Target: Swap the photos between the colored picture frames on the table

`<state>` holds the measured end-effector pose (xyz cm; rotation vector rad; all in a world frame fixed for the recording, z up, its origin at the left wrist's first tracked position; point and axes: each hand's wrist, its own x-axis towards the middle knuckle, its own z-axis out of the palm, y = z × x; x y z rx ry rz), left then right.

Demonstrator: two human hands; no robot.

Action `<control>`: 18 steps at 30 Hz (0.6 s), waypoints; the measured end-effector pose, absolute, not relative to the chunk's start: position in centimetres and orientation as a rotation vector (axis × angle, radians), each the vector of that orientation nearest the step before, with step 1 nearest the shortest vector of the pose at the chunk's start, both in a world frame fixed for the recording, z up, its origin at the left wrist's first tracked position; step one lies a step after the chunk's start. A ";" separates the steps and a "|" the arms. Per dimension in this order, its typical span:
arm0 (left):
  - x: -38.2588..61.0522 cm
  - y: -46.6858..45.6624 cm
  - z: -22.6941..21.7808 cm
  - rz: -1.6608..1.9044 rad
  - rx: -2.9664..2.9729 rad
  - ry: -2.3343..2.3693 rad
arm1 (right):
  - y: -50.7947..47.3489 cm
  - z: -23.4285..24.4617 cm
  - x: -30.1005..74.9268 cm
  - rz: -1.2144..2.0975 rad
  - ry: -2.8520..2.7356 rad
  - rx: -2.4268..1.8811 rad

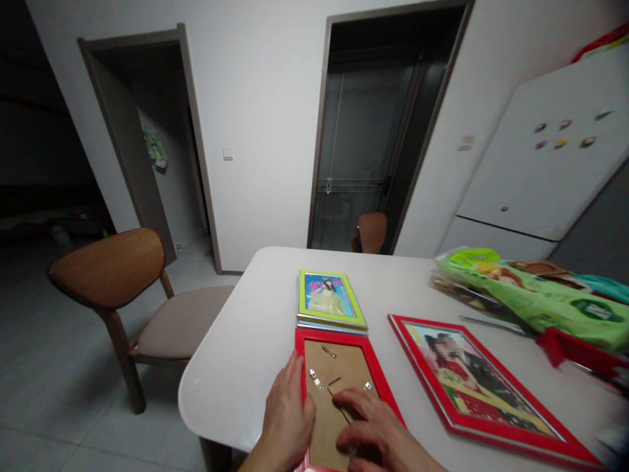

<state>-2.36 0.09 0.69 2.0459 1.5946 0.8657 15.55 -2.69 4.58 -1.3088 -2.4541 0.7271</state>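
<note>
A red picture frame (339, 341) lies face down on the white table (246, 347), its brown backing board with small metal clips facing up. My left hand (287, 416) rests on the frame's left edge, fingers flat and together. My right hand (376, 429) lies on the backing board, fingers bent, fingertips pressing near a clip and the stand slot. Neither hand lifts anything. Just beyond the frame sits a green frame (330, 299) with a picture, stacked on another frame.
A larger red frame (472, 387) with a photo lies face up to the right. Green plastic bags (535, 295) and a red object (565, 344) crowd the table's right side. A wooden chair (128, 295) stands at the left. A white fridge (550, 164) and two dark doorways are behind.
</note>
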 end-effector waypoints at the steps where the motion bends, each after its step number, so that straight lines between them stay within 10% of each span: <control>1: -2.3 0.1 0.7 0.876 2.039 1.588 | -2.9 4.3 15.3 0.680 -2.452 -1.318; 18: -2.5 0.0 0.7 0.899 2.011 1.544 | -2.3 3.7 15.7 0.568 -2.283 -1.528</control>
